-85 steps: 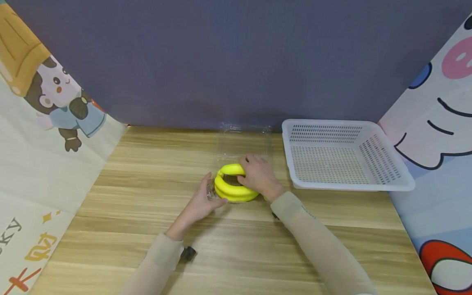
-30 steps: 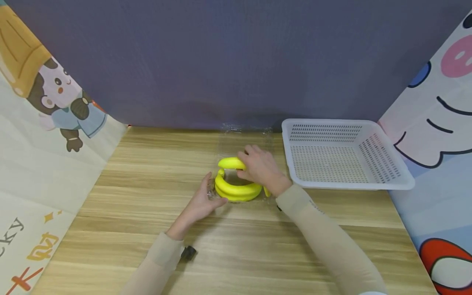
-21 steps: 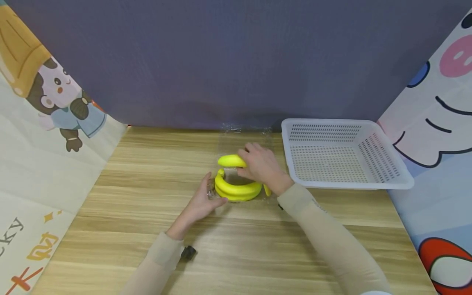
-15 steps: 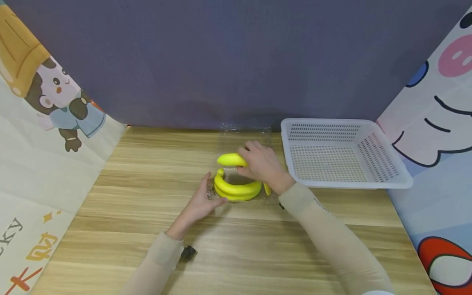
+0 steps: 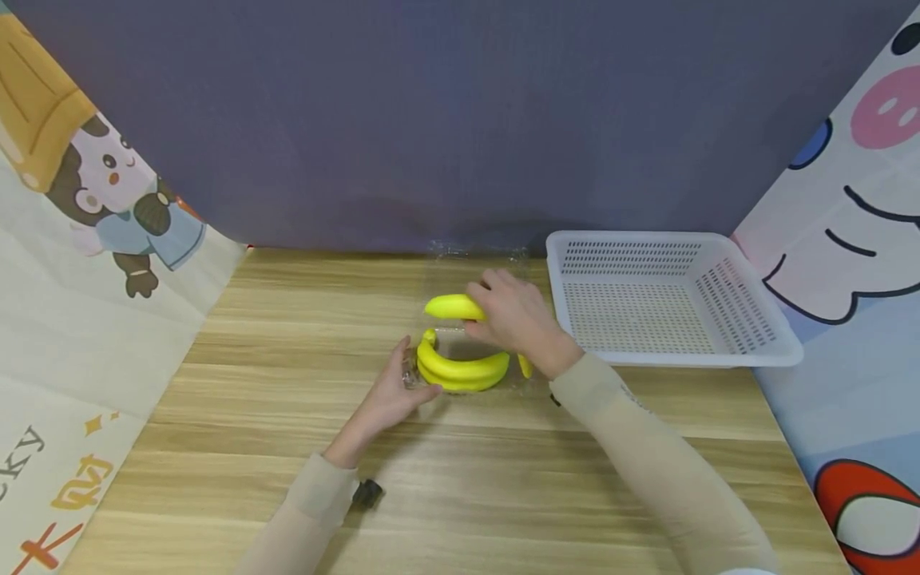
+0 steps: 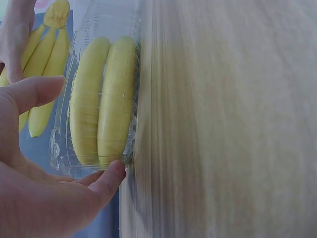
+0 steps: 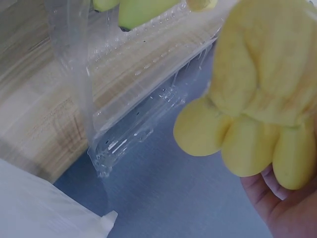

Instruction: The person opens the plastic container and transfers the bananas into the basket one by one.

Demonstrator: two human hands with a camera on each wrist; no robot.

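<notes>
My right hand (image 5: 521, 319) grips a bunch of three smooth yellow bananas (image 7: 247, 136), raised above the far side of a clear plastic clamshell container (image 5: 474, 271). Their pale crown (image 6: 56, 15) shows at the top of the left wrist view, the tips pointing down. Inside the container lie more curved bananas (image 5: 463, 371) near its front wall, seen side by side through the plastic. At the container's left end is my left hand (image 5: 391, 391), fingers and thumb spread around the corner. In the left wrist view its lower fingertips (image 6: 114, 173) touch the plastic.
A white perforated basket (image 5: 683, 359) stands right of the container on the wooden table (image 5: 302, 319). The container's raised lid lies back toward a dark blue-grey panel (image 5: 460, 120). Cartoon-printed sheets (image 5: 72, 335) border both sides. A small black device (image 5: 368, 493) sits at the left sleeve.
My right hand has lifted the bunch up and away from the bananas in the container, moving slightly back and right. The left hand has stayed at the container's corner.
</notes>
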